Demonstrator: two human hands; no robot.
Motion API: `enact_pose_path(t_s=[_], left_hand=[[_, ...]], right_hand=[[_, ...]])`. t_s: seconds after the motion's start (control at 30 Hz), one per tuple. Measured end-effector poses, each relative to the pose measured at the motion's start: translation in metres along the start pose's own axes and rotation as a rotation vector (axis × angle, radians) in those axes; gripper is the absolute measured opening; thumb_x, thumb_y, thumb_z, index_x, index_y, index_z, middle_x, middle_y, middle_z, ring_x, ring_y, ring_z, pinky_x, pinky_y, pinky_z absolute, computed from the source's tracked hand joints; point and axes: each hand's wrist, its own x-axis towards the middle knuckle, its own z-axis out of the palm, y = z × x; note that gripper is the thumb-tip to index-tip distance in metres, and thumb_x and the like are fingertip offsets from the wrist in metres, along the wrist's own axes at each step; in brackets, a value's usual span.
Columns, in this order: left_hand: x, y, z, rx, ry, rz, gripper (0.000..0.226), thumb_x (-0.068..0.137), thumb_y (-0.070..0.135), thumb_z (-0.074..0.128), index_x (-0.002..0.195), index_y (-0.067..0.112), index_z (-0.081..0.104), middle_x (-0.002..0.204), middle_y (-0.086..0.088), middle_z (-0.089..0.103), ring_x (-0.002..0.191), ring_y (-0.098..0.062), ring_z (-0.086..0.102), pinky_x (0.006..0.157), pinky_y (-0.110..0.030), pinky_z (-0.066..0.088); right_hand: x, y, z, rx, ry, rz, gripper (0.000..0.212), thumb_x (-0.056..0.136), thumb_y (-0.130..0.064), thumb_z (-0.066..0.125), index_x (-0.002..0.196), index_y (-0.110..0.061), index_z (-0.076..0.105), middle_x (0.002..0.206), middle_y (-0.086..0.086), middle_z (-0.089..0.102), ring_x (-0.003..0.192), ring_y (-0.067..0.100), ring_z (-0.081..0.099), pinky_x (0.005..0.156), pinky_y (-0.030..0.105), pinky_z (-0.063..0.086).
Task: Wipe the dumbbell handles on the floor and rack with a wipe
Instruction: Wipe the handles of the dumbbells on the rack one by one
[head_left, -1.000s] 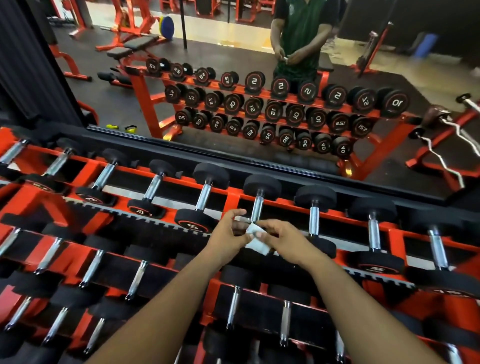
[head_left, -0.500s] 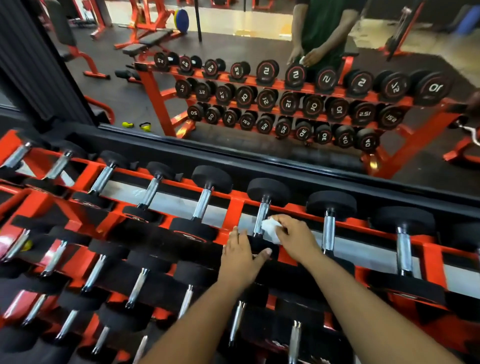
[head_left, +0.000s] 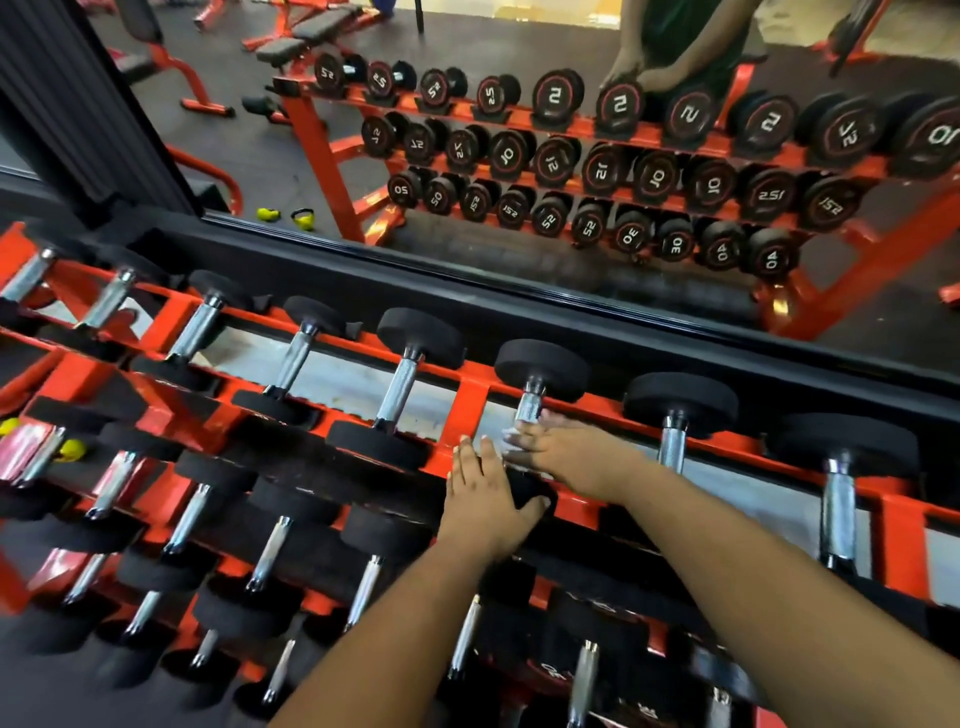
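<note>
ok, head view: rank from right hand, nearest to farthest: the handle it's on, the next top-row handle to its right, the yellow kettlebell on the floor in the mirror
1. Handle under the right hand: touching, at its fingers.
2. Next handle: same top row, just right.
3. Yellow kettlebell: far upper left, seen in the mirror.

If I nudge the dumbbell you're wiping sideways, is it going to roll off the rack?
Probably not. The dumbbell lies across the orange rack with its round black head against the back rail, so it should stay cradled. Its thick heads suggest it is heavy for its size. The left hand rests on the near head, the right hand at the chrome handle.
</note>
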Motion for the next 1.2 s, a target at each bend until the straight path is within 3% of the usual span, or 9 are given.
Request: enact_pose_path(t_s=[0.13,0.3,0.47,0.6,0.67,0.83,1.0,1.1,1.2], left_hand=[[0.001,0.000,-0.007,0.037,-0.073,-0.006,0.117,0.088,0.065,0.060,0.159,0.009,-0.015,0.166,-0.021,-0.020,0.155,-0.034,-0.016,0.127,-0.045,-0.001],[0.005,0.002,-0.010,0.065,-0.118,-0.015,0.118,0.088,0.065,0.061,0.160,0.008,-0.014,0.165,-0.024,-0.018,0.154,-0.035,-0.016,0.127,-0.045,0.000],[0.004,0.005,-0.013,0.084,-0.137,-0.038,0.118,0.088,0.066,0.060,0.160,0.010,-0.014,0.166,-0.021,-0.019,0.155,-0.034,-0.016,0.127,-0.045,0.002],[0.004,0.006,-0.014,0.104,-0.143,-0.035,0.116,0.089,0.065,0.061,0.160,0.009,-0.012,0.166,-0.022,-0.016,0.155,-0.035,-0.014,0.126,-0.045,0.002],[0.005,0.006,-0.015,0.108,-0.153,-0.039,0.116,0.089,0.066,0.060,0.160,0.009,-0.012,0.166,-0.022,-0.016,0.155,-0.035,-0.014,0.126,-0.045,0.002],[0.004,0.006,-0.017,0.109,-0.160,-0.044,0.116,0.090,0.067,0.058,0.160,0.011,-0.014,0.166,-0.020,-0.018,0.155,-0.034,-0.015,0.126,-0.045,0.001],[0.005,0.005,-0.016,0.102,-0.155,-0.040,0.115,0.089,0.067,0.059,0.160,0.010,-0.011,0.167,-0.021,-0.015,0.155,-0.034,-0.013,0.126,-0.045,0.002],[0.004,0.005,-0.017,0.102,-0.167,-0.047,0.116,0.089,0.068,0.058,0.160,0.011,-0.014,0.167,-0.020,-0.017,0.155,-0.034,-0.014,0.126,-0.045,0.002],[0.003,0.005,-0.019,0.098,-0.172,-0.048,0.115,0.090,0.068,0.058,0.160,0.011,-0.014,0.166,-0.020,-0.018,0.155,-0.034,-0.013,0.126,-0.045,0.002]], right_hand=[[-0.003,0.005,-0.002,-0.063,0.031,0.259,0.075,0.100,-0.006,0.037,0.162,-0.023,-0.001,0.169,-0.002,-0.007,0.155,0.019,-0.009,0.126,0.044,-0.001],[-0.006,-0.009,0.000,0.047,-0.027,0.000,0.065,0.098,-0.018,0.018,0.162,-0.026,0.012,0.168,-0.007,0.004,0.155,0.014,-0.002,0.127,0.043,0.001],[0.008,-0.004,0.000,-0.038,0.137,0.310,0.078,0.097,-0.003,0.046,0.162,-0.019,0.008,0.170,0.004,-0.002,0.155,0.022,-0.008,0.126,0.044,0.007],[0.004,-0.014,-0.001,0.011,0.071,0.078,0.060,0.102,-0.014,0.040,0.159,-0.024,0.026,0.168,-0.001,0.018,0.156,0.017,0.007,0.123,0.037,-0.002],[0.004,-0.001,-0.004,-0.055,0.061,0.034,0.063,0.101,-0.013,0.041,0.160,-0.025,0.023,0.168,-0.002,0.016,0.156,0.017,0.007,0.126,0.043,-0.003],[0.018,-0.006,0.004,-0.086,0.156,0.316,0.072,0.098,-0.013,0.049,0.161,-0.019,0.014,0.169,0.008,0.005,0.156,0.025,-0.001,0.125,0.043,0.004],[0.005,-0.011,0.005,0.016,0.114,0.037,0.060,0.099,-0.014,0.041,0.157,-0.025,0.032,0.166,-0.002,0.025,0.154,0.017,0.016,0.123,0.036,0.000],[0.010,-0.001,0.008,-0.070,0.154,0.268,0.075,0.096,-0.007,0.048,0.161,-0.024,0.014,0.169,0.006,0.004,0.156,0.023,0.003,0.126,0.047,0.004],[0.016,-0.015,0.009,0.002,0.150,0.415,0.083,0.096,-0.006,0.049,0.161,-0.024,0.000,0.168,0.006,-0.014,0.155,0.024,-0.011,0.126,0.043,0.000]])
